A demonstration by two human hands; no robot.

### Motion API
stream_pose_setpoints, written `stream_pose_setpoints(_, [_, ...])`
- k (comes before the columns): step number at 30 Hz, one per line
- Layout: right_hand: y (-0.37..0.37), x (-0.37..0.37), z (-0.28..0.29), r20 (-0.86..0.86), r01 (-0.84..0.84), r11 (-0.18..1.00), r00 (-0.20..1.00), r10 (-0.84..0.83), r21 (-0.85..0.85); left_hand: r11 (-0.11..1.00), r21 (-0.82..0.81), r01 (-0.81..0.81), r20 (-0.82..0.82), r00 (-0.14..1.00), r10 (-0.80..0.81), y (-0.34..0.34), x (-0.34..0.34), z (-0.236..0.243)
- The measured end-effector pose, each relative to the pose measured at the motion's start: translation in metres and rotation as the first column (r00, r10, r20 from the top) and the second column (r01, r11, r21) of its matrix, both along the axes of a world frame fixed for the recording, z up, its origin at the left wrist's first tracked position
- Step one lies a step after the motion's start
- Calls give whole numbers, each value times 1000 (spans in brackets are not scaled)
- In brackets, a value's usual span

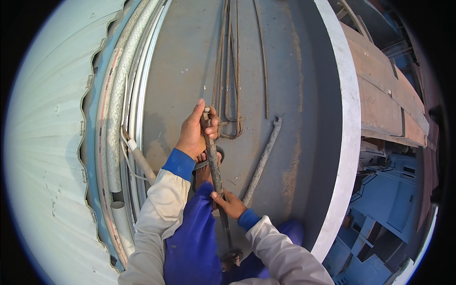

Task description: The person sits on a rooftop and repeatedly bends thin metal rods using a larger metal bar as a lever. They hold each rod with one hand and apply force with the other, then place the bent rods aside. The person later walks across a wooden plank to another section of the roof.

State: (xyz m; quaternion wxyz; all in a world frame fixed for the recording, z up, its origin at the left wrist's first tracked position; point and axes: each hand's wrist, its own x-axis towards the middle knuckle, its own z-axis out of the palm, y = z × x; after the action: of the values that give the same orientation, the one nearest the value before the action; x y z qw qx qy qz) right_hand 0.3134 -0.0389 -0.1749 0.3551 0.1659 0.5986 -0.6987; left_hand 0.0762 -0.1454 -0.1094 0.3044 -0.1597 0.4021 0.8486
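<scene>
A long metal bar (215, 166), crusted with grey mortar, stands tilted between my knees. My left hand (199, 126) is closed around its upper end, thumb up, hiding most of that end. Lower on the bar, my right hand (229, 203) grips it, with the fingers partly behind it. The bar's bottom end reaches down near my foot. On the floor to the right lies a similar crusted bar (263, 156) with a notched, wrench-like head. Just beyond my left hand, bent rusty rebar (233, 136) lies on the floor, its hooked ends toward me.
A straight rebar (263, 71) lies farther right. Pipes and conduits (111, 109) run along the left, beside a corrugated sheet (52, 142). A low wall with a white top (346, 95) bounds the right side; beyond it are wooden boards (384, 90) and a lower blue area.
</scene>
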Motion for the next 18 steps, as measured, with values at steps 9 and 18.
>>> stream_pose_setpoints(9, [134,-152,-50,-226,226,585,971,-74,779,997,-78,6,-21,1000,-8,17,-3,-6])
stream_pose_setpoints(18, [157,-245,-75,62,-35,337,996,-69,941,985,-39,171,7,985,-170,47,-10,-10])
